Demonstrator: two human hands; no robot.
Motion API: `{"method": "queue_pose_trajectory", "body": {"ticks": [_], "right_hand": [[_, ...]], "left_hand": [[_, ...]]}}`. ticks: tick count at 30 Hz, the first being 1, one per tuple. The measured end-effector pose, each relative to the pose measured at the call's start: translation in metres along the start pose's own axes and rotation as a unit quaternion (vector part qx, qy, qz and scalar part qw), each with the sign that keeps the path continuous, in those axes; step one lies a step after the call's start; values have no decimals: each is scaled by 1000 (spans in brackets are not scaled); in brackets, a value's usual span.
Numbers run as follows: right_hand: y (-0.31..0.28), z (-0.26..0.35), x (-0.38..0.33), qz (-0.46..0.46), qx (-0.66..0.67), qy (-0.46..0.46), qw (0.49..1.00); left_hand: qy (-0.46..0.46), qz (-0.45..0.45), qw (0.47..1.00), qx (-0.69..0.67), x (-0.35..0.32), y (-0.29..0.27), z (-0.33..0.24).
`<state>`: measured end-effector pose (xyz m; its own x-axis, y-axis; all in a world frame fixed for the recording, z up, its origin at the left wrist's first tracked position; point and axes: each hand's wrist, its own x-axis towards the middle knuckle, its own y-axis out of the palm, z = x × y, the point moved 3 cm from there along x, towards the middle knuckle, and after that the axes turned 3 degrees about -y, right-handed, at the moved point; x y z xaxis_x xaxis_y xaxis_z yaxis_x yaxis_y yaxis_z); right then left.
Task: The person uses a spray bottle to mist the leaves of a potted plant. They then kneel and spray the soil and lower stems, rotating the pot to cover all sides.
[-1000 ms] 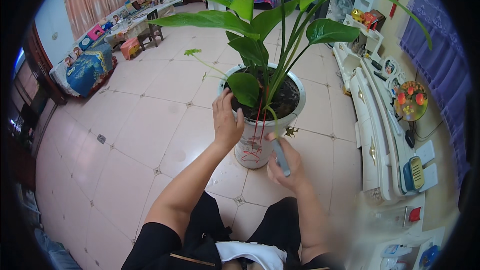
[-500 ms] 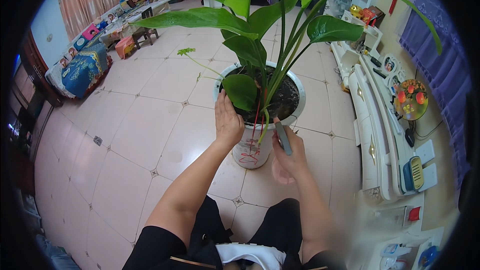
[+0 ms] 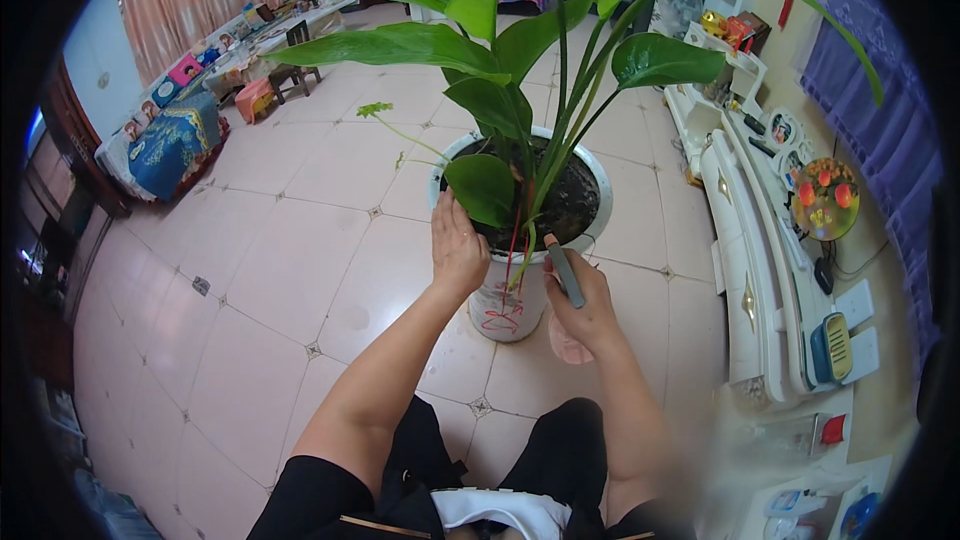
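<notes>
A leafy green potted plant [image 3: 480, 190] stands in front of me in a tall white pot [image 3: 600, 185] filled with dark soil. My left hand [image 3: 458, 248] lies with fingers stretched along the pot's near left rim, beside a low leaf. At the near right rim, my right hand [image 3: 585, 305] is closed around a small grey-handled tool [image 3: 566, 278]. The tool's orange-pink end points toward the soil; its tip is hard to make out. Red string [image 3: 517, 230] hangs from the stems over the pot's front. Something pink and round [image 3: 570, 343] shows below my right hand.
Pale tiled floor [image 3: 270, 290] surrounds the pot. A long white cabinet [image 3: 740, 270] with ornaments runs along the right wall. At the far left are a covered sofa [image 3: 175, 155], a small stool [image 3: 254, 100] and a chair [image 3: 297, 60]. Broad leaves [image 3: 400, 48] spread above my hands.
The view has shifted slightly. The tool's orange-pink end has moved a little back from the soil toward the rim. My left hand stays at the rim.
</notes>
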<state>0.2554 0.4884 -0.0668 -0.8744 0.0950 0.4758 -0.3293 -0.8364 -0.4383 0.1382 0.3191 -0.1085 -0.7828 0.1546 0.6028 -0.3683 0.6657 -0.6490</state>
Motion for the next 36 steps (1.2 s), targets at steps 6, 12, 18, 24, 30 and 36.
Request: {"method": "queue_pose_trajectory", "body": {"ticks": [6,12,18,24,30,36], "right_hand": [[-5,-1,0,7,-20,41,999],[-11,19,4,21,-15,66,997],[-18,42,13,38,-15,15,999],[-23,57,27,106,-5,-48,993],[-23,52,33,133,-64,-22,989],[-27,28,30,102,-71,24,992]], "left_hand": [[11,-10,1000,0,1,0,0],[5,4,1000,0,2,-2,-2],[9,-7,1000,5,0,-2,-2],[3,-1,1000,17,0,0,-1],[3,2,1000,12,1,-2,-2],[7,-5,1000,15,0,1,0]]}}
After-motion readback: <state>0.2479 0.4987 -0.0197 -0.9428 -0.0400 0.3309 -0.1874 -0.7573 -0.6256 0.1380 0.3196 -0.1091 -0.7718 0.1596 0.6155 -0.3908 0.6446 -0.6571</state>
